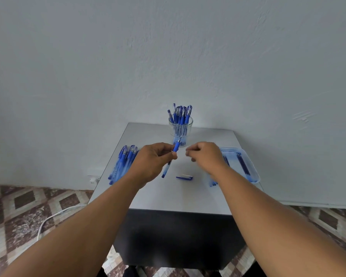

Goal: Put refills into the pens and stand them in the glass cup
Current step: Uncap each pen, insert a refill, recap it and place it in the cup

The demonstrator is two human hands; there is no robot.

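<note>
blue plastic makes up nearly every small item at the centre of the frame. the grey table [180, 196] has a smooth matt top and a dark front panel. at its far edge, centre frame, stands the glass cup [180, 131], a clear round tumbler packed with capped pens [180, 113] standing upright.

the left hand [156, 158] is raised above the table centre, knuckles up, fingers curled; thumb and fingertips pinch one pen [170, 160] by its blue ribbed grip. that pen is slim, with a clear barrel, and is tilted, tip pointing up toward the cup, tail end low and toward the viewer. the right hand [205, 153] hovers just right of it, fingers loosely curled; whether it holds anything cannot be told.

a blue pen cap [184, 177] lies flat on the table below the hands. a pile of pens [122, 162] lies at the table's left edge. a clear shallow tray [248, 166] with rounded corners sits at the right edge, holding thin dark refills [243, 164].

patterned floor tiles [18, 206] fill the lower left.
</note>
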